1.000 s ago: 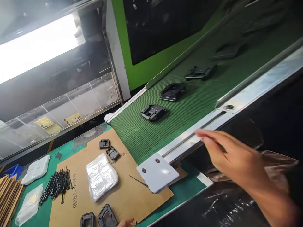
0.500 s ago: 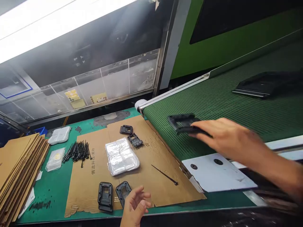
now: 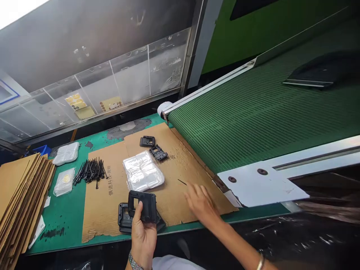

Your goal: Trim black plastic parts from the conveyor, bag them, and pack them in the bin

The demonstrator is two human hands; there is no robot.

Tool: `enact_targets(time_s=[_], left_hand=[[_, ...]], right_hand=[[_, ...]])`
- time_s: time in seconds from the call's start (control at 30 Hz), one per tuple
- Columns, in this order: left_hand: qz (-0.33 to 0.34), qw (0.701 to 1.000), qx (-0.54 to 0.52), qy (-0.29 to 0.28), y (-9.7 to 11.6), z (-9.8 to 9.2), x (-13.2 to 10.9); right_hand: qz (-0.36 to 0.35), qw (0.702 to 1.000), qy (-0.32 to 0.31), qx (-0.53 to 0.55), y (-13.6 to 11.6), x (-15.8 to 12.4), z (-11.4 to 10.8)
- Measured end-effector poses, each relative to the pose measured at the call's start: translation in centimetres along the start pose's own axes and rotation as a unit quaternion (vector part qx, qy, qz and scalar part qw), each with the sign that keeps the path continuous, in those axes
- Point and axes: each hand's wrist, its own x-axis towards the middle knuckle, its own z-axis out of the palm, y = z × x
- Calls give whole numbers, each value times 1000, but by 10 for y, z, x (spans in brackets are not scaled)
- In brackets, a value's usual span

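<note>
My left hand [image 3: 143, 234] is closed on a black plastic frame [image 3: 143, 206] with a rectangular window, thumb across its face. Under it, two similar black frames lie on the cardboard, the left one [image 3: 123, 217] partly covered and the other [image 3: 161, 223] mostly hidden. My right hand [image 3: 201, 204] is over the cardboard, fingers slightly apart and bent down, at a thin black plastic stick [image 3: 182, 182]. Only one end of this stick shows; the hand covers the rest. Between the hands and farther back lies a stack of clear plastic bags [image 3: 143, 172].
Two more black parts [image 3: 147, 141] [image 3: 158, 153] lie toward the back of the cardboard sheet [image 3: 105, 221]. A pile of black sticks [image 3: 91, 170], bag packs [image 3: 64, 182] and stacked cardboard [image 3: 26, 198] are left. A green conveyor belt [image 3: 239, 123] slopes along the right.
The black frame came off the conveyor side and is now in my left hand instead of my right. My right hand moved down and left to the stick on the cardboard. The view tilted down.
</note>
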Motion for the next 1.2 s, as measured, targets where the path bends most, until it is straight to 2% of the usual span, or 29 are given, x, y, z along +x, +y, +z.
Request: enact_targets(time_s=[0.1, 0.2, 0.27, 0.37, 0.5, 0.53, 0.6, 0.67, 0.73, 0.8, 0.9, 1.03, 1.13, 1.2], left_hand=[[-37, 999, 2, 16, 3, -3, -3], [-63, 997, 18, 35, 2, -5, -4], [-63, 997, 15, 49, 2, -4, -4], [-63, 995, 12, 75, 1, 1, -5], [-76, 994, 19, 78, -1, 3, -7], [-76, 994, 26, 69, -2, 2, -7], [-74, 995, 43, 45, -3, 0, -8], [-76, 995, 52, 22, -4, -1, -9], [-93, 995, 41, 18, -4, -1, -13], [-123, 992, 24, 21, -4, 1, -17], [-157, 987, 8, 22, -3, 4, -23], [-154, 986, 1, 56, -3, 3, -31], [-147, 986, 15, 80, -4, -1, -36], [-170, 982, 58, 53, -3, -6, -38]], right_hand=[[71, 997, -17, -1, 44, 12, 11], [88, 994, -53, 46, 55, 12, 16], [90, 987, -90, 96, 45, 7, 17], [82, 967, -150, 191, 12, -5, 9], [88, 888, -234, 385, -44, -23, -18], [78, 884, -232, 399, -55, -27, -25], [28, 910, -194, 364, -72, -34, -36], [-59, 945, -133, 292, -82, -39, -40], [-154, 962, -71, 216, -88, -43, -40], [-232, 960, -27, 152, -91, -46, -39], [-300, 949, -2, 94, -93, -45, -42], [-327, 943, 4, 68, -89, -41, -47], [-286, 956, -5, 64, -78, -34, -46], [-243, 967, -20, 72, -70, -30, -44]])
